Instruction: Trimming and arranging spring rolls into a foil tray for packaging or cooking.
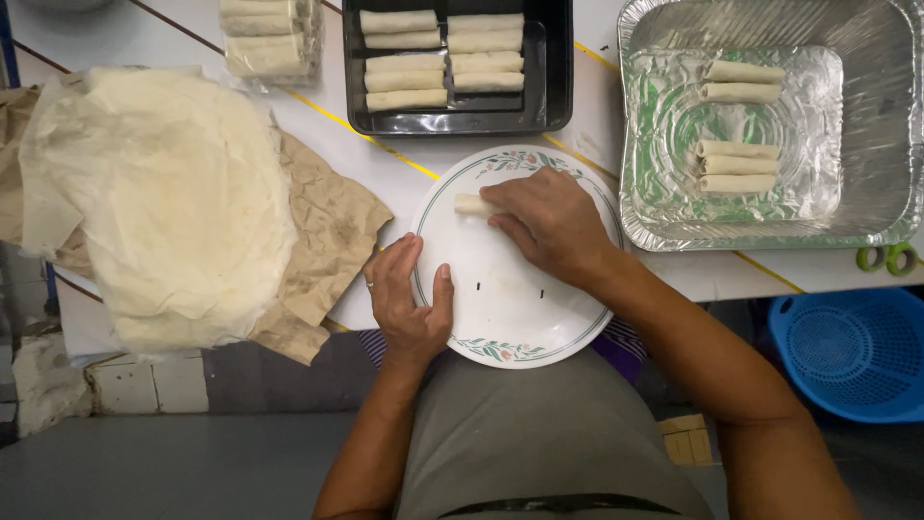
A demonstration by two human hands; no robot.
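A white plate (500, 308) with a floral rim lies at the table's near edge, partly over my lap. My right hand (547, 223) rests on its far part, fingers closed over a pale rolled wrapper (472, 204) whose left end sticks out. My left hand (409, 294) grips the plate's left rim, thumb on the plate face, a ring on one finger.
A stack of thin round wrappers (164, 202) lies on brown paper (332, 231) at left. A black tray (553, 96) holds several finished rolls (443, 58); more rolls (736, 125) lie in a foil pan (866, 144) at right. A blue basket (852, 351) stands below.
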